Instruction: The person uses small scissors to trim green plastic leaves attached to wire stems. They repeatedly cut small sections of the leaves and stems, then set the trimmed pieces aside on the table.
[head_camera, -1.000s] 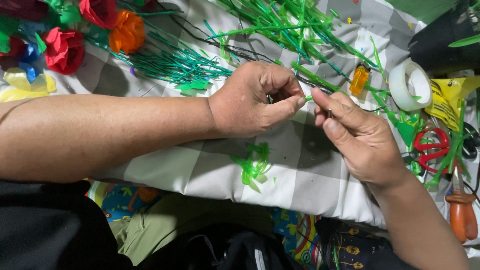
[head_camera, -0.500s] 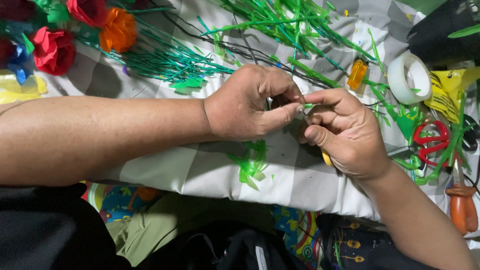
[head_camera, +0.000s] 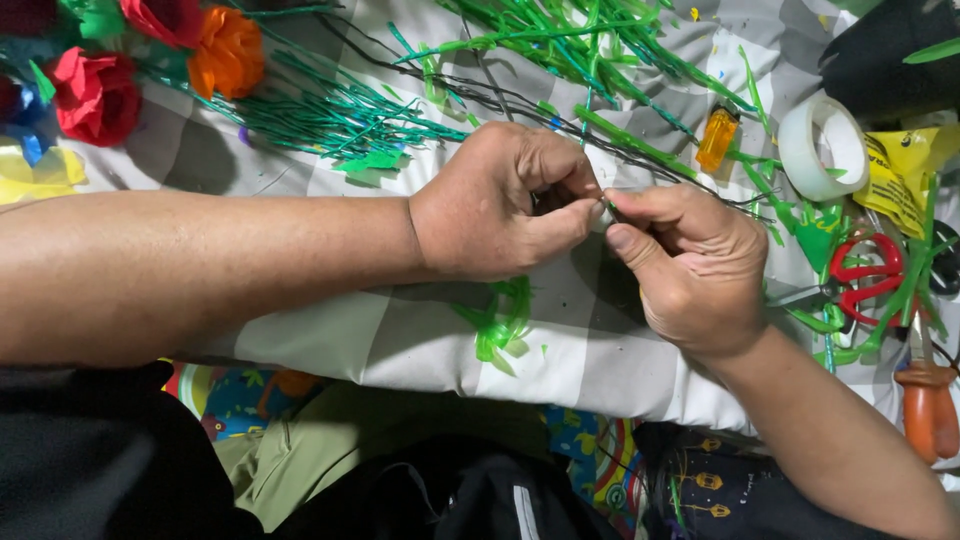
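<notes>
Pinching thin stiff black wire (head_camera: 520, 100) w/ both: left hand (head_camera: 500, 205) + right hand (head_camera: 690, 265) fingertips clamped; checked cloth (head_camera: 400, 340) below.

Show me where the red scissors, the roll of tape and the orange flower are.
red scissors (head_camera: 862, 280), head view, on a red handle loop.
roll of tape (head_camera: 803, 152), head view, on its white rim.
orange flower (head_camera: 229, 52), head view, on its petals.

Red paper roses (head_camera: 95, 92), orange flower (head_camera: 228, 52), tape roll (head_camera: 822, 147), red scissors (head_camera: 868, 280), orange lighter (head_camera: 717, 139)
</notes>
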